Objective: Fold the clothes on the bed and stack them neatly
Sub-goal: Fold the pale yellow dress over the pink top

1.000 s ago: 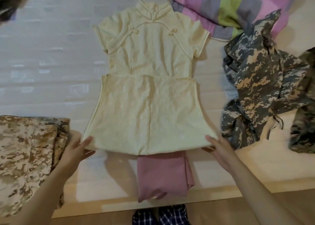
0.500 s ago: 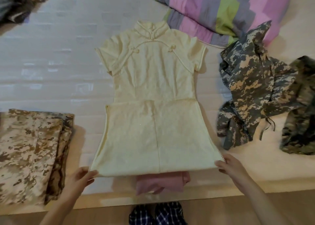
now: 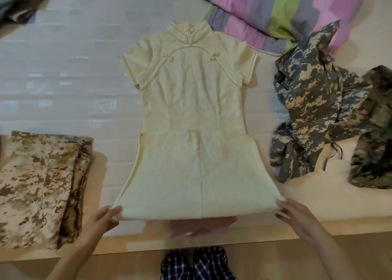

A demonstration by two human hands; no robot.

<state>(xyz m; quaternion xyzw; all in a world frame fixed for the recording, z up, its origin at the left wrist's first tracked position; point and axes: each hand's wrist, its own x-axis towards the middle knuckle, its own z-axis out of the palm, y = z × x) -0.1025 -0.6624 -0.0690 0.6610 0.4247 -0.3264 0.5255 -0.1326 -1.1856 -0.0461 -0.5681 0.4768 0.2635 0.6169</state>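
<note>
You have drawn the pale yellow high-collared dress (image 3: 191,110) toward the near edge of the white bed (image 3: 63,57) and set its raised fold down. A second ago most of the folded pink garment (image 3: 201,229) lay bare; now only a strip shows beneath the fold. The dress lies flat mid-bed, collar toward the far edge and skirt doubled up to the waist. Your left hand (image 3: 101,218) pinches the near left corner, thumb on top. Your right hand (image 3: 297,218) touches the near right corner with long fingers; I cannot tell whether it grips. The first fold looks settled, so narrowing probably comes next. The folded tan camouflage stack (image 3: 38,184) waits at the near left, and the crumpled grey camouflage jacket (image 3: 307,101) lies unfolded on the right.
</note>
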